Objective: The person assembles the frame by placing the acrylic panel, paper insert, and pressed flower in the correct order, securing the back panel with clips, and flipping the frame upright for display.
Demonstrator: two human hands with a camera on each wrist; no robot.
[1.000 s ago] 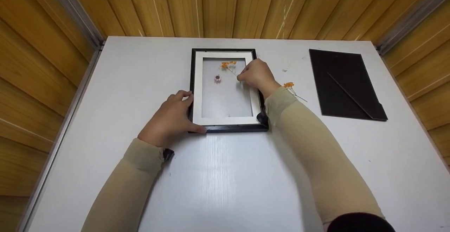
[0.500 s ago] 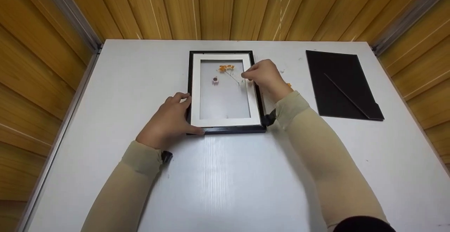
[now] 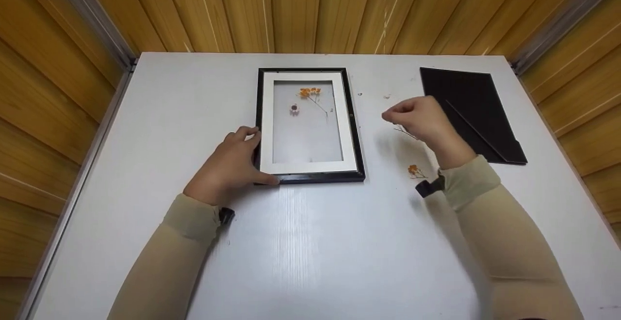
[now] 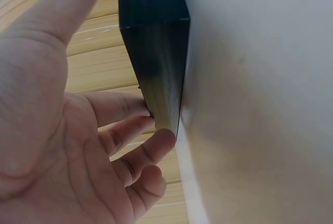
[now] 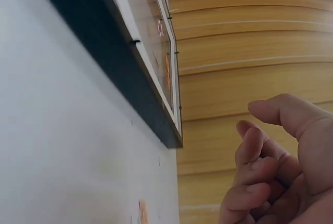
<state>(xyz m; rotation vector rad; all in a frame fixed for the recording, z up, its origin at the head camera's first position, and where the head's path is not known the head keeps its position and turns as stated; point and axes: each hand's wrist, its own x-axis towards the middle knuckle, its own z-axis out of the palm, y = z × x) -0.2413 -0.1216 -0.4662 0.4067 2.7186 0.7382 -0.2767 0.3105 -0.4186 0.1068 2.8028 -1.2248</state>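
In the head view, a black picture frame (image 3: 310, 178) with a white mat (image 3: 347, 121) lies on the table. My left hand (image 3: 225, 162) grips its near left corner, thumb along the front edge and fingers at the left side. The left wrist view shows these fingers (image 4: 158, 146) against the frame's dark side (image 4: 156, 57). Inside the mat's opening lie an orange dried flower (image 3: 309, 92) on a thin stem and a small pink flower (image 3: 294, 109). My right hand (image 3: 422, 121) hovers right of the frame, loosely curled; a gap separates thumb and fingers in the right wrist view. Below it shows a thin stem (image 3: 406, 132).
Another orange dried flower (image 3: 413, 170) lies near the right wrist. A black backing board (image 3: 465, 87) with a slanted strut lies at the far right, partly behind the right hand. Tiny bits (image 3: 386, 96) lie beside the frame on the white table (image 3: 301, 252). Wooden panels surround it.
My right hand has let go of the orange flower's stem inside the frame and moved right, off the frame, uncovering the lower orange flower. The left hand stays at the corner.
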